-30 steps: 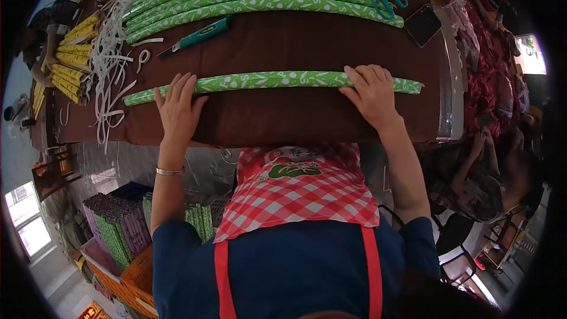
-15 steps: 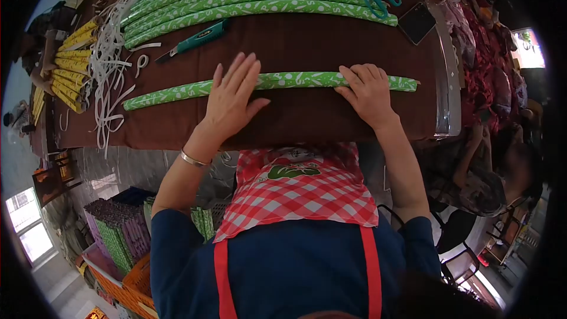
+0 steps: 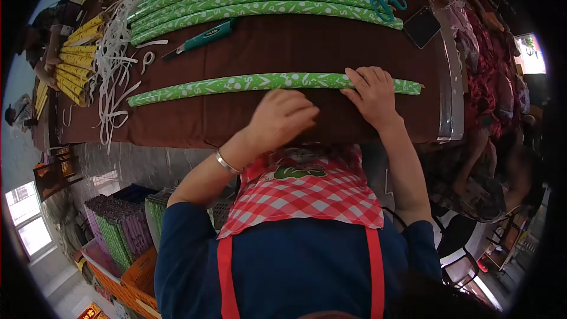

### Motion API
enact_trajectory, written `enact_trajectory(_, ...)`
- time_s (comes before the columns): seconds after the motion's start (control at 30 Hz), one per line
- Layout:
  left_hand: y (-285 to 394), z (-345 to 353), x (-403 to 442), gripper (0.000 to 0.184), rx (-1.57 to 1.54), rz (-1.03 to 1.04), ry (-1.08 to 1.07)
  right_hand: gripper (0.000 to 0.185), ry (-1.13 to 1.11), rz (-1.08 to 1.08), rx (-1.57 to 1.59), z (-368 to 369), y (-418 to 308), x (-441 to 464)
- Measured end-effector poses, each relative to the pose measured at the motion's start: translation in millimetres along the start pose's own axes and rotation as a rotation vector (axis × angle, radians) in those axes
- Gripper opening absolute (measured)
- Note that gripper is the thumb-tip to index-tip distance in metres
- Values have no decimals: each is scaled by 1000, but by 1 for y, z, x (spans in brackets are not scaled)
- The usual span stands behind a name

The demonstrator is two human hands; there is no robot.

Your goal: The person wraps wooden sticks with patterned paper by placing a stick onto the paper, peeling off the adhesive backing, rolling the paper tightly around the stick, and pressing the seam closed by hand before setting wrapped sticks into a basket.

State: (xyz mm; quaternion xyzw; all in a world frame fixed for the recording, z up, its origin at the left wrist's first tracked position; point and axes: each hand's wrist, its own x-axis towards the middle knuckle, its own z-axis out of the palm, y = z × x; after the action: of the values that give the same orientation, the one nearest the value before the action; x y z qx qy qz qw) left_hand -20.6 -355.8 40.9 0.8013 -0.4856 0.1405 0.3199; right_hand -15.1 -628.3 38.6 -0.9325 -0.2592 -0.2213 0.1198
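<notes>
A long thin roll of green patterned wrapping [image 3: 236,84] lies across the brown cloth in front of me. Near its right end, my right hand [image 3: 372,91] rests palm down over it, fingers laid across the top and thumb apart on the near side. My left hand [image 3: 284,115] is just off the roll's near side, close to the table's front edge. Its fingers are curled together, and whatever they may hold is hidden. Beyond the roll lie a green utility knife [image 3: 207,34] and a row of similar green rolls [image 3: 266,9].
Teal-handled scissors [image 3: 387,3] lie on the rolls, beside a dark phone [image 3: 422,26]. White strips [image 3: 115,65] tangle at the left, near yellow rolls [image 3: 77,71] and another person's arm [image 3: 47,62]. An orange crate [image 3: 139,277] stands below left.
My left hand has lifted off the roll and moved right and towards me, its spread fingers curling in. My right hand stays on the roll.
</notes>
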Motion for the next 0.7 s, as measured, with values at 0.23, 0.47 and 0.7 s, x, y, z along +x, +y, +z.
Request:
enact_trajectory(0.23, -49, -60, -32, 52, 408, -396, -105, 43, -11, 5, 16, -1, 1, 1)
enact_trajectory(0.47, -60, -59, -55, 40, 386, -179, 108, 43, 1, -13, 5, 1, 1, 1)
enact_trajectory(0.7, -41, -44, -15, 43, 331, -239, -16, 41, 6, 10, 12, 1, 1, 0)
